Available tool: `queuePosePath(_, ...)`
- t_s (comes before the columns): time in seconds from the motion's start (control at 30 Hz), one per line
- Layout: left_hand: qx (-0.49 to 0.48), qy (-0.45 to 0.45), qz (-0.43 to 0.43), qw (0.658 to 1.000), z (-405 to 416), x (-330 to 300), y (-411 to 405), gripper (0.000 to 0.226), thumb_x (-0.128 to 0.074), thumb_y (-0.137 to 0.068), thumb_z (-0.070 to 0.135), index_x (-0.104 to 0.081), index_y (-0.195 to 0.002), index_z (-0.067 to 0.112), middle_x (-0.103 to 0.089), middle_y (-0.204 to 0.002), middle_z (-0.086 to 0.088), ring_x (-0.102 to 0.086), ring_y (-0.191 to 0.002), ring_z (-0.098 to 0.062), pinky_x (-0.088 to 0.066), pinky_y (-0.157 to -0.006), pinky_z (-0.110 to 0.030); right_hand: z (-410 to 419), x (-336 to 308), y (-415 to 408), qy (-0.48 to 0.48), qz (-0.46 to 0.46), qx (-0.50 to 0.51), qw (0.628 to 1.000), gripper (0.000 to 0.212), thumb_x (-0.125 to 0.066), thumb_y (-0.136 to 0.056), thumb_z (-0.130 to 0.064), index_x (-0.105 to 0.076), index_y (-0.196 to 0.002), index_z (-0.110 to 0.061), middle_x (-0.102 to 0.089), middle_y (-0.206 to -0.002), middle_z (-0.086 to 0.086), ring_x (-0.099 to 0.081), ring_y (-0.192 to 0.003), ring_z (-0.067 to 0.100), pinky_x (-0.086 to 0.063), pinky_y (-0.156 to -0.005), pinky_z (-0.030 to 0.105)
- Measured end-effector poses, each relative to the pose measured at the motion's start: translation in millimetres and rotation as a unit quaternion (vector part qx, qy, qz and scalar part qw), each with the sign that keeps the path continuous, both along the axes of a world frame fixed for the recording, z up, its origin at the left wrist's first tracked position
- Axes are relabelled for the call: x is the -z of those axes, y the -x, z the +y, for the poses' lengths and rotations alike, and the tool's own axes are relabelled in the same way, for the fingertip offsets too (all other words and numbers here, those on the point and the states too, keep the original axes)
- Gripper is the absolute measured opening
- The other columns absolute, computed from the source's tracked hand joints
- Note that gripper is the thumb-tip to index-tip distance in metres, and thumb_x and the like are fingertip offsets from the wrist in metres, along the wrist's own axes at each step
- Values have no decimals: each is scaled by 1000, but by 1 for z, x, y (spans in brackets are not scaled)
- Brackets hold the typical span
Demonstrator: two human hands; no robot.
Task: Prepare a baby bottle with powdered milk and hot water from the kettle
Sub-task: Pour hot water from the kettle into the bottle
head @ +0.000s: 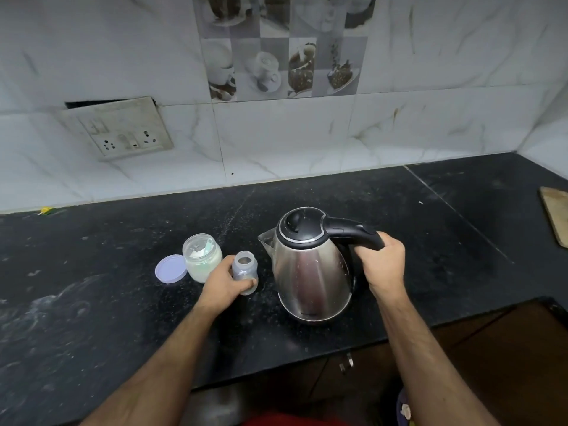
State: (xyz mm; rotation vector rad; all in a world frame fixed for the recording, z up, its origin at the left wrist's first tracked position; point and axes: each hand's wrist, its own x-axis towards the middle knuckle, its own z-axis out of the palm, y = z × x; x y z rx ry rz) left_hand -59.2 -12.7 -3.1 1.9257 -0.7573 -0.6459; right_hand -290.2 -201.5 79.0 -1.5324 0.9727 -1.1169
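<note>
A steel kettle (310, 272) with a black lid and handle stands on the black counter (123, 302), spout pointing left. My right hand (382, 262) grips its handle from the right. Left of the kettle a small clear baby bottle (244, 267) stands upright with no cap on, and my left hand (224, 282) holds its lower body. Behind that hand stands an open glass jar (201, 258) of white powder with a pale scoop inside. Its lilac lid (171, 269) lies flat on the counter just left of the jar.
A tiled wall with a switch-and-socket plate (123, 129) rises behind the counter. A wooden board (556, 215) lies at the far right edge. The counter's front edge steps back on the right, above brown cabinet doors (430, 364).
</note>
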Motion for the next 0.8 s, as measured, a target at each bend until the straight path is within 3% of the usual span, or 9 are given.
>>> queuePosePath(0.2, 27, 28, 3, 999, 3, -12, -8, 49, -83, -67, 20, -59, -108, 33, -70, -107, 6, -65, -101, -10, -49, -91, -28, -5, 0, -5, 9, 33, -14, 999, 7, -69, -59, -19, -63, -56, -21, -51, -47, -14, -45, -56, 10, -38, -56, 30)
queuePosePath(0.43, 54, 31, 29, 998, 4, -16, -10, 57, -83, -70, 12, -61, -122, 21, -71, -111, 5, -65, -105, -9, -48, -95, -26, -14, 0, -10, 36, 63, -11, 997, 18, -69, -60, -20, -60, -65, -6, -48, -52, -9, -44, -58, 11, -38, -55, 32)
queuePosePath(0.8, 56, 25, 47, 997, -2, -12, -9, 58, -82, -72, 9, -59, -125, 20, -71, -113, 4, -66, -104, -6, -47, -88, -17, -22, -8, -14, 47, 102, -14, 994, 11, -72, -65, -14, -63, -65, -7, -53, -55, -3, -46, -58, 12, -40, -57, 30)
